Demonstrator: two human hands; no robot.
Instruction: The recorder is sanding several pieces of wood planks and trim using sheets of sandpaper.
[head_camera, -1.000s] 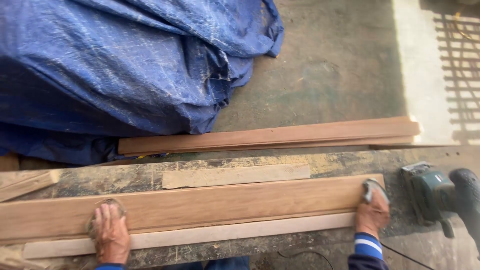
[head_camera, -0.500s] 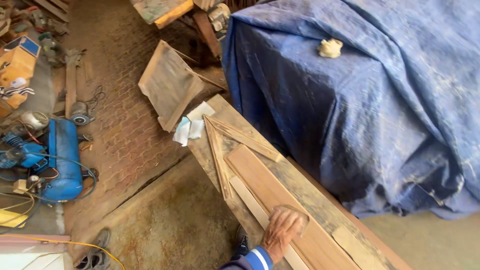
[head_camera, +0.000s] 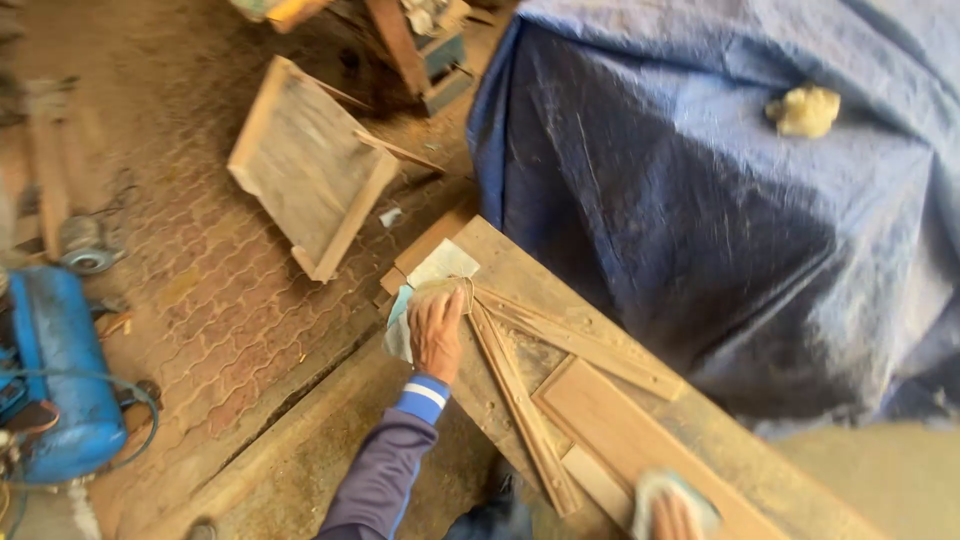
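Here:
Left hand: you are pressing it flat on sandpaper at the bench end.
Right hand: cloth-covered on the plank; grip unclear.
Sandpaper: light, limp, probably gritty; pinch an edge.

Right hand cut off by the bottom edge, fingers under a pale cloth. Blue compressor cropped at the left edge. Left-hand fingertips hidden beneath sandpaper. Yellowish lump on the tarp too blurred to identify.
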